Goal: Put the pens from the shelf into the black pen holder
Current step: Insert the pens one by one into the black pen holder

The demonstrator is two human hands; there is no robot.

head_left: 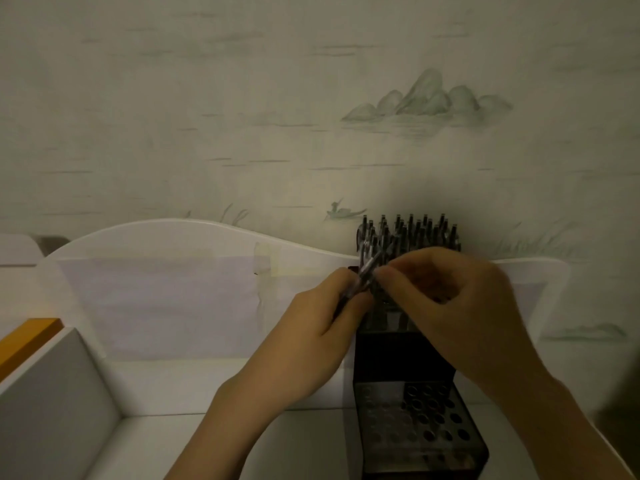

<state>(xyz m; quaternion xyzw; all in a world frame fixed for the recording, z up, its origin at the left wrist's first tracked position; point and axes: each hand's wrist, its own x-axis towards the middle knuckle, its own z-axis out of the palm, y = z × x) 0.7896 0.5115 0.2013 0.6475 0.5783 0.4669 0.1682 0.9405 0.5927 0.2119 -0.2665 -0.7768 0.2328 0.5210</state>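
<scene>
A black stepped pen holder (pixel 420 434) with rows of round holes stands on the white shelf at lower right. Its raised back tier is packed with several upright dark pens (pixel 412 233). My left hand (pixel 304 341) grips a slim pen (pixel 369 268) that slants up toward the pens' left side. My right hand (pixel 446 299) reaches over the back tier, and its fingertips pinch the same pen near its middle. The hands hide the pen's lower end and the holes beneath it.
A white shelf back panel (pixel 166 271) with a curved top runs behind the hands, with tape on it. A white divider wall (pixel 59 386) stands at left beside an orange edge (pixel 27 337). Patterned wallpaper is above.
</scene>
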